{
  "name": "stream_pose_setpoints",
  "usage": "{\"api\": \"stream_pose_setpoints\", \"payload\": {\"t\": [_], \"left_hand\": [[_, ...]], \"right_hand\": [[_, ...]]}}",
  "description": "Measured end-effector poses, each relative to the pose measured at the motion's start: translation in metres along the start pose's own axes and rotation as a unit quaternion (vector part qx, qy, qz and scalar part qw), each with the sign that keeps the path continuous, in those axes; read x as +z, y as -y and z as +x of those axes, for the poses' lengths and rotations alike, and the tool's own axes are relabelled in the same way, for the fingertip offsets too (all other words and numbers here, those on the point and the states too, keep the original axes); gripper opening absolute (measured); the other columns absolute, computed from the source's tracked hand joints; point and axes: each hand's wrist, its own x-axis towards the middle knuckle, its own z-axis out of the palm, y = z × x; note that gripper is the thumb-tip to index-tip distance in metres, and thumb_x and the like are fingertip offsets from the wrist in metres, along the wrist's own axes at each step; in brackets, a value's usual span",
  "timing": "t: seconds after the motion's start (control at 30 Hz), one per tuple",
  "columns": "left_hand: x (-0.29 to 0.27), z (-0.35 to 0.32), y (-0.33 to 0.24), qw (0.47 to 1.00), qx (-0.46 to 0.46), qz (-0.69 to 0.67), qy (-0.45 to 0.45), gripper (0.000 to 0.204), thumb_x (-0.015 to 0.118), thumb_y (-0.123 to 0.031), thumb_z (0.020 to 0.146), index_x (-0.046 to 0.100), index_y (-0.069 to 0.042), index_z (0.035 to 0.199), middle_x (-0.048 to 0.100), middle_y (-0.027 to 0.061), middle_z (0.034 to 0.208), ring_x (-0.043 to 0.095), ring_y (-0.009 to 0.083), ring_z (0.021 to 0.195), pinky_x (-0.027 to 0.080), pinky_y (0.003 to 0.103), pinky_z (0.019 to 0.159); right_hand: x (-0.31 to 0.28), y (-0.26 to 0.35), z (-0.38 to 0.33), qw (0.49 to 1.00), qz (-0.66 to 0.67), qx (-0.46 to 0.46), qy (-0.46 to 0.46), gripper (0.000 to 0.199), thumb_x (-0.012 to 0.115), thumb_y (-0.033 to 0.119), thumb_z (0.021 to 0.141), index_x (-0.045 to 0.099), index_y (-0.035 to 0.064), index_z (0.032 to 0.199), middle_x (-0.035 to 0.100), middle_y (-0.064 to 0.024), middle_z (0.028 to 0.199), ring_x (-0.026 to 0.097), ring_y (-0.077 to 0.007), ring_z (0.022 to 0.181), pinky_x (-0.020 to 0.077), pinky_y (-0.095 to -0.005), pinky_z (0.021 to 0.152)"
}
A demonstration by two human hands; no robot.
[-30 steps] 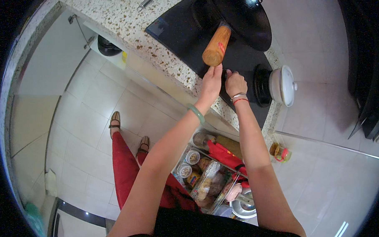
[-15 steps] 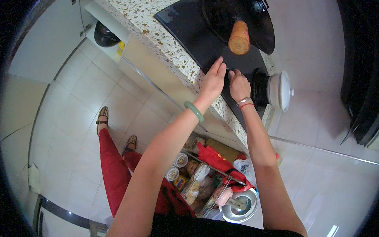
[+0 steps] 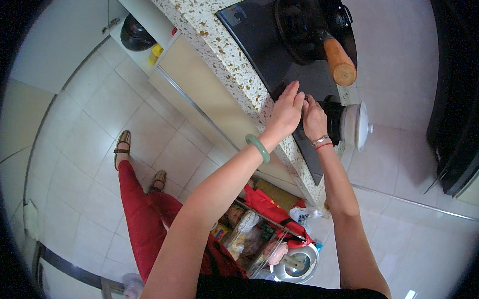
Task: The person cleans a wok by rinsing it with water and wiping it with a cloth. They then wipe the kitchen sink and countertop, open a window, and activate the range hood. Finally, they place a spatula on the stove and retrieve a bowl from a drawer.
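Note:
Both my hands are at the near edge of the black cooktop (image 3: 249, 31). My left hand (image 3: 288, 113), below a green bangle (image 3: 257, 148), has its fingers stretched out over the black surface. Right beside it is my right hand (image 3: 315, 120), with fingers bent down and closed at the cooktop's front. What they grip, if anything, is hidden. A black pan with a wooden handle (image 3: 338, 63) sits on the far burner, its handle toward me. Just right of my right hand stands a white lidded pot (image 3: 351, 127) on the other burner.
The speckled countertop (image 3: 201, 42) runs along the cooktop's left. Below, a pulled-out drawer (image 3: 252, 229) holds jars and bags, with a red bag (image 3: 272, 206) at its side and a metal bowl (image 3: 301, 262) nearby. An open cupboard at left holds a black pot (image 3: 137, 34).
My hands have come closer together, covering the small dark part that showed between them. The whole view has shifted, so the cooktop and pan handle appear farther right.

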Motion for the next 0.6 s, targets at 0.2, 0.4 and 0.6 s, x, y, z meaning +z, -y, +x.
{"api": "stream_pose_setpoints", "payload": {"t": [0.2,0.4,0.6], "left_hand": [[0.0000,0.0005,0.0025,1.000,0.010,0.004,0.003,0.049,0.039,-0.028,0.098,0.039,0.003,0.135,0.038,0.0212,0.141,0.034,0.0310,0.133,0.026,0.033,0.109],[0.0011,0.0023,0.0054,1.000,0.015,0.014,0.008,0.049,0.039,-0.028,0.098,0.039,0.003,0.135,0.038,0.0216,0.141,0.033,0.0314,0.133,0.026,0.034,0.110],[-0.0001,0.0029,0.0048,0.999,0.016,0.029,0.012,0.049,0.040,-0.028,0.097,0.039,0.003,0.135,0.038,0.0218,0.141,0.034,0.0321,0.133,0.026,0.035,0.110]], "right_hand": [[-0.0003,-0.0002,0.0002,1.000,0.001,-0.008,0.004,0.034,0.041,0.026,0.097,0.050,0.0018,0.119,0.061,-0.0229,0.094,0.061,-0.0410,0.078,0.0504,-0.0476,0.064],[-0.0060,0.0014,0.0014,0.999,-0.003,-0.005,0.032,0.036,0.041,0.026,0.097,0.048,0.0024,0.123,0.060,-0.0224,0.093,0.060,-0.0414,0.077,0.0501,-0.0478,0.064],[-0.0040,-0.0005,0.0002,0.999,-0.005,-0.006,0.033,0.037,0.040,0.026,0.097,0.046,0.0028,0.125,0.059,-0.0229,0.094,0.060,-0.0413,0.077,0.0500,-0.0470,0.064]]}}
